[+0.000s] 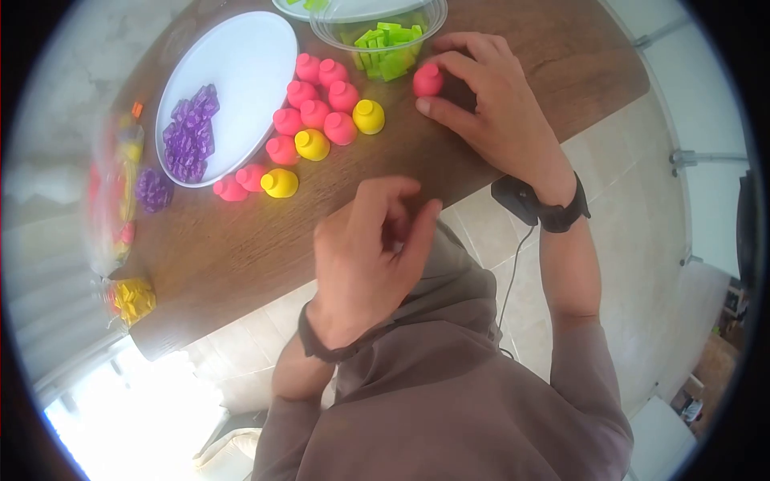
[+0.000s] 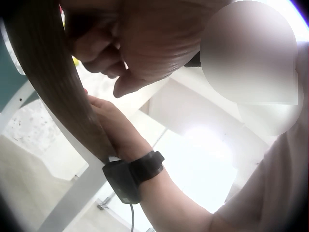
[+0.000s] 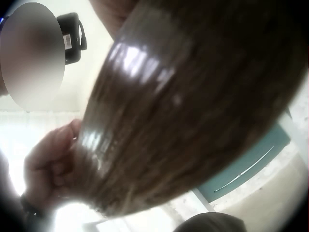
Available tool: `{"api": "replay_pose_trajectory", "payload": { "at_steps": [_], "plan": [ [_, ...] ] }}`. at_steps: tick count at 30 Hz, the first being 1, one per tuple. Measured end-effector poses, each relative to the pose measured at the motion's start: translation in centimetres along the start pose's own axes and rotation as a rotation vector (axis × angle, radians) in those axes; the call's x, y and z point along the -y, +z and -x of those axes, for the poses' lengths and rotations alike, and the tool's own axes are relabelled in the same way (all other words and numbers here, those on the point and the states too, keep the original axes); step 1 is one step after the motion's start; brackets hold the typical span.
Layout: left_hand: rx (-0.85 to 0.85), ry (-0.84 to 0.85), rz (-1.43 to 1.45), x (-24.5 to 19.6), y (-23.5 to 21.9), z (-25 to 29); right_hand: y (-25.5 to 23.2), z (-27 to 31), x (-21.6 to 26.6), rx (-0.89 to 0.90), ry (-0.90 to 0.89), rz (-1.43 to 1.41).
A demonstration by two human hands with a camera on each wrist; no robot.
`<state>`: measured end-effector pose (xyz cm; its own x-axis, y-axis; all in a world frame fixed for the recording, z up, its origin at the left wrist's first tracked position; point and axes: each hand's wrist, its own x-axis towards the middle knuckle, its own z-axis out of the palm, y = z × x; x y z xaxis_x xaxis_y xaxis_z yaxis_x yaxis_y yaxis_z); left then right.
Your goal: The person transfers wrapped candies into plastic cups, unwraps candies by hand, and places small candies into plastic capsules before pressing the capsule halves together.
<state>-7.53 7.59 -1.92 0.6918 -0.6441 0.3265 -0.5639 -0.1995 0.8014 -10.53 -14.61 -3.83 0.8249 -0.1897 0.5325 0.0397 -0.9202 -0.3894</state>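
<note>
My right hand (image 1: pixel 501 104) is at the table's near right side, thumb and index finger pinching a small pink bottle-shaped piece (image 1: pixel 427 81). To its left stand several similar pink pieces (image 1: pixel 315 114) in rough rows, with three yellow ones (image 1: pixel 368 118) along their near side. In front of my body, off the table's near edge, hovers my left hand (image 1: pixel 365 248), fingers loosely curled and holding nothing. The left wrist view shows the left hand (image 2: pixel 149 43) close up. In the right wrist view the tabletop (image 3: pixel 169 111) hides the right hand's fingertips.
A white plate (image 1: pixel 241 72) bears purple faceted pieces (image 1: pixel 190 136). Beyond the pink pieces, a clear bowl (image 1: pixel 337 36) contains green pieces (image 1: pixel 389 48). At the left lie a purple bundle (image 1: pixel 152 190), a clear bag (image 1: pixel 108 192) of colored pieces and a yellow bundle (image 1: pixel 132 301).
</note>
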Motion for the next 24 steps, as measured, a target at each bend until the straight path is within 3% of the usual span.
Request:
{"api": "replay_pose_trajectory", "payload": {
  "at_steps": [4, 6, 7, 9, 13, 15, 18, 22, 24],
  "plan": [
    [-0.050, -0.080, 0.041, 0.7, 1.2, -0.3, -0.5, 0.8, 1.0, 0.004, -0.045, -0.140],
    [-0.139, -0.319, 0.249, 0.2, 0.9, -0.3, -0.7, 1.4, 2.0, 0.022, -0.055, -0.227],
    [-0.134, -0.325, 0.240, 0.2, 0.9, -0.3, -0.7, 1.7, 2.7, 0.066, -0.077, -0.277],
    [-0.098, -0.182, 0.282, 0.5, 1.1, -0.6, -0.6, 1.8, 3.2, 0.103, -0.097, -0.331],
    [-0.090, -0.148, 0.175, 0.7, 1.2, -0.7, -0.7, 2.0, 3.0, 0.172, -0.123, -0.330],
    [-0.083, -0.360, 0.341, 0.2, 0.9, -0.8, -0.6, 2.0, 3.0, 0.182, -0.136, -0.336],
    [-0.066, -0.440, 0.418, -0.4, 0.4, -1.3, -0.6, 2.0, 2.8, 0.223, -0.099, -0.391],
    [-0.043, -0.411, 0.400, 0.3, -0.1, -1.5, -0.6, 1.9, 2.8, 0.213, -0.110, -0.422],
    [0.018, -0.492, 0.472, 0.1, -0.7, -1.6, -0.8, 2.0, 2.9, 0.229, -0.097, -0.412]
  ]
}}
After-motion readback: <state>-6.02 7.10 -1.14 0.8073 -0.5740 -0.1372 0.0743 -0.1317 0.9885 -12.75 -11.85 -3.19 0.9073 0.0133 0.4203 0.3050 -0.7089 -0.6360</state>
